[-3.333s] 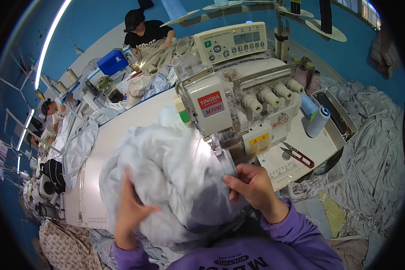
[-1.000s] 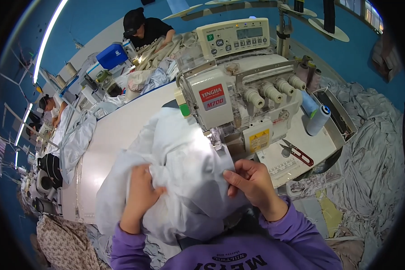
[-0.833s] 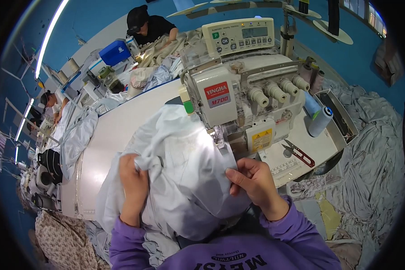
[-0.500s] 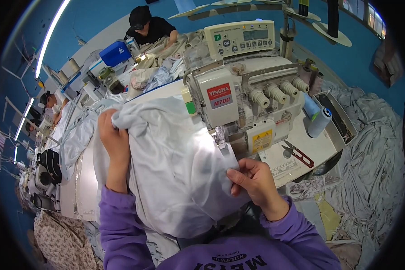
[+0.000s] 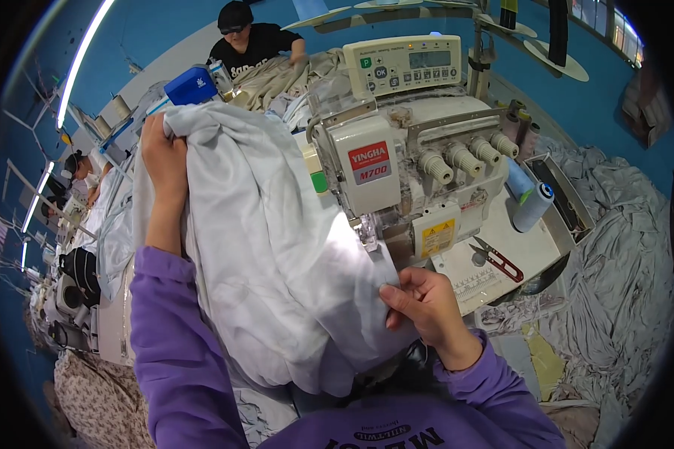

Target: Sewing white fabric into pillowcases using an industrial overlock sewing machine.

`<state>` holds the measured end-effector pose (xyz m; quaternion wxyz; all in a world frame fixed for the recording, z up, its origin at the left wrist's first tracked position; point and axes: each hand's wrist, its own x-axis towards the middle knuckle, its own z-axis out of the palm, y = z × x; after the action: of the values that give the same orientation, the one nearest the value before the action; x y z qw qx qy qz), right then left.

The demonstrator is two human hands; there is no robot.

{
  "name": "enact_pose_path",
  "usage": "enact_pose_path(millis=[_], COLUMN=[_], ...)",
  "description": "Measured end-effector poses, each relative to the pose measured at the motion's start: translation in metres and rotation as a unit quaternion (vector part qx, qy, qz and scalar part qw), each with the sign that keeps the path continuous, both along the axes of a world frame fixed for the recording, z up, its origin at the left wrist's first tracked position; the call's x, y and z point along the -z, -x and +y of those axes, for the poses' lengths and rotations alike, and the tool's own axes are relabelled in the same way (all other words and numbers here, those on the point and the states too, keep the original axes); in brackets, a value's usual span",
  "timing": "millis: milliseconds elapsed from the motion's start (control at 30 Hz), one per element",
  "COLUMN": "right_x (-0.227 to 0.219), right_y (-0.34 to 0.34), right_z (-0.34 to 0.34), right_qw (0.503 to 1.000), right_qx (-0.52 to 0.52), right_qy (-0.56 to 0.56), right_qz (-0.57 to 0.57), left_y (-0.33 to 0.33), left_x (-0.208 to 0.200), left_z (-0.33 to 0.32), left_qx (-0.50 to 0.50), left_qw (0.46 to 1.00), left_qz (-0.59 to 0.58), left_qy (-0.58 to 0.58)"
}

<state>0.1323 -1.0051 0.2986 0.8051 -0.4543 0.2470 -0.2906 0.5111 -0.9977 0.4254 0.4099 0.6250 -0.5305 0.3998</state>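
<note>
A large piece of pale grey-white fabric (image 5: pixel 269 247) spreads over the table and hangs down toward my lap. My left hand (image 5: pixel 163 153) is closed around its bunched far-left part, lifted up beside the machine. Between thumb and fingers, my right hand (image 5: pixel 419 303) pinches the fabric's right edge, just in front of the presser foot. The overlock sewing machine (image 5: pixel 371 161) stands at the far side, its lamp lighting the fabric at the presser foot (image 5: pixel 367 230). The fabric runs up to that foot; the needle itself is too small to make out.
Red-handled thread snips (image 5: pixel 498 258) lie right of the machine, near a light blue thread cone (image 5: pixel 533 206). A control panel (image 5: pixel 404 66) tops the machine. Heaped grey fabric (image 5: pixel 614 284) fills the right side. Across the tables a person in a black cap (image 5: pixel 236 19) handles beige cloth.
My left hand has moved up and to the left, pulling the bunched fabric with it and stretching it out. My right hand stays nearly in place. The person opposite has raised their head.
</note>
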Motion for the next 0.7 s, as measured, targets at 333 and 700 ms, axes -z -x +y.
enact_pose_path(millis=[333,700], right_x=[0.000,0.002], right_y=[0.000,0.001], right_z=[0.000,-0.001], right_qw=[1.000,0.999], right_qx=[-0.002,0.005], right_qy=[0.021,0.030], right_qz=[0.015,0.033], left_y=[-0.031,-0.056], left_x=[-0.060,-0.153], left_z=[-0.022,-0.032], left_qx=[-0.027,-0.129], left_qw=[0.997,0.985], left_qz=[-0.058,-0.099], left_qy=[0.044,0.057])
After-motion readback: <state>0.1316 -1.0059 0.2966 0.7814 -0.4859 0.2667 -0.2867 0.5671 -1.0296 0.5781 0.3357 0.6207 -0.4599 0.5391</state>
